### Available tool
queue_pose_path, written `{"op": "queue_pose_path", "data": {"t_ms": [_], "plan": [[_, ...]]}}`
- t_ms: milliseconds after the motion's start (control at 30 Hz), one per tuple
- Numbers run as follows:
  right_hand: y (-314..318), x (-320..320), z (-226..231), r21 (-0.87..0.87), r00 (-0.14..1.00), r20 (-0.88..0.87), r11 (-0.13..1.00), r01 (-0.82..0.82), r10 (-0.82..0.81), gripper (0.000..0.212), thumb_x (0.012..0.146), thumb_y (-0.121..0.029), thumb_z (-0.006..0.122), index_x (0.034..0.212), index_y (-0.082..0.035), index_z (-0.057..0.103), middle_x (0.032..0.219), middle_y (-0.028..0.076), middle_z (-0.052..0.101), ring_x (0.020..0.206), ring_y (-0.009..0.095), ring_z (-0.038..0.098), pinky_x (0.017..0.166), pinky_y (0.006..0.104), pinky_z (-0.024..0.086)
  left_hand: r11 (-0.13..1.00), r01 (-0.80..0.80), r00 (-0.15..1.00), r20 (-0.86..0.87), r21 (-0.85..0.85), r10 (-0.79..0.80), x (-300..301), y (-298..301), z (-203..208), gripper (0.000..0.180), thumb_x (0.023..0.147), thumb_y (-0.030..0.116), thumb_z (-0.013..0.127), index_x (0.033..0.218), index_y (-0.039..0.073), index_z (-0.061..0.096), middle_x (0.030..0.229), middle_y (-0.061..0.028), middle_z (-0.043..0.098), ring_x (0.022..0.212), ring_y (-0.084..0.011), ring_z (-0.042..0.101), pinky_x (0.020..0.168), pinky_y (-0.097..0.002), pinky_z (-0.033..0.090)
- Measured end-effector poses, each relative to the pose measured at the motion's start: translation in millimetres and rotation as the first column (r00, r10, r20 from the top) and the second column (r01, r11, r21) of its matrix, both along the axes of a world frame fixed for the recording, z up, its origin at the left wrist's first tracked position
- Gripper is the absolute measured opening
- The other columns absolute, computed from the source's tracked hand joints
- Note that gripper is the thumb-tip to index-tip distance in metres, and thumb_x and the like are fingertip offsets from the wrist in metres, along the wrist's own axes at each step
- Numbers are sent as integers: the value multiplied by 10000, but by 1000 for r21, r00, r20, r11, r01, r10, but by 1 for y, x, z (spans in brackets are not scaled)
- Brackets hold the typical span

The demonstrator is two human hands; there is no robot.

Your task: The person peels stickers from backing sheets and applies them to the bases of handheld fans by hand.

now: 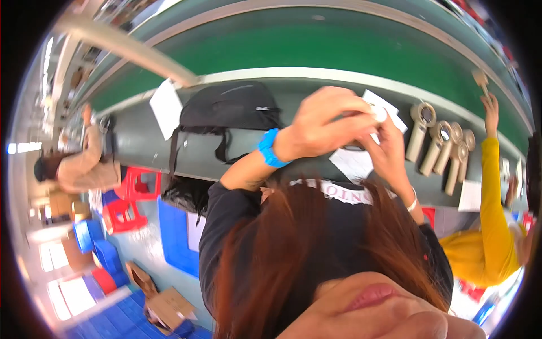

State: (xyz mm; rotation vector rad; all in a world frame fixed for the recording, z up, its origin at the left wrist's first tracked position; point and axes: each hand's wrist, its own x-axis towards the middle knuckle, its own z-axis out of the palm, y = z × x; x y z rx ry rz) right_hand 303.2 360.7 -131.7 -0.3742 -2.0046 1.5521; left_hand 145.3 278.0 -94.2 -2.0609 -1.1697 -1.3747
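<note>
Piece (379, 114), small, white — pinched in left grip (323, 123) and right grip (391, 153); outline blurred, partly covered.

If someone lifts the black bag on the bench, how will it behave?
The black bag would probably flex, since its fabric looks soft. Its straps would likely dangle, as they lie loose.

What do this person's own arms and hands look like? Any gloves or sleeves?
Both hands are bare, without gloves. The left hand has a chunky bright blue band at its wrist; the right hand has a thin pale band at its wrist. Short black sleeves leave the forearms uncovered.
</note>
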Motion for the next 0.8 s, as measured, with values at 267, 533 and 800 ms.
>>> {"op": "queue_pose_path", "data": {"t_ms": [267, 533, 800], "plan": [[-12, 25, -14, -65, 1000, 6, 998, -5, 5, 321, 850, -66, 625, 1134, 32, 513, 1035, 107, 594, 921, 147, 556, 793, 265, 445, 998, 31, 999, -14, -53, -32, 16, -6, -2, 315, 686, 178, 735, 976, 92, 649, 920, -47, 594, 807, -246, 584, 690, -332, 501], [-14, 12, -4, -14, 997, -16, 997, -79, 79, 300, 841, -112, 640, 1078, 32, 524, 936, 70, 599, 851, 124, 550, 758, 255, 439, 980, -153, 984, 112, 130, 139, 13, -27, -13, 355, 629, 200, 770, 933, 54, 658, 876, -60, 602, 732, -234, 591, 612, -327, 500], [-23, 4, 4, -78, 968, 21, 965, -249, 251, 316, 801, -124, 675, 1042, 40, 554, 895, 65, 617, 805, 111, 554, 723, 255, 459, 949, -284, 941, 229, 138, 249, 13, -61, -20, 442, 546, 227, 852, 873, 6, 653, 756, -84, 591, 669, -237, 590, 554, -309, 473]]}}
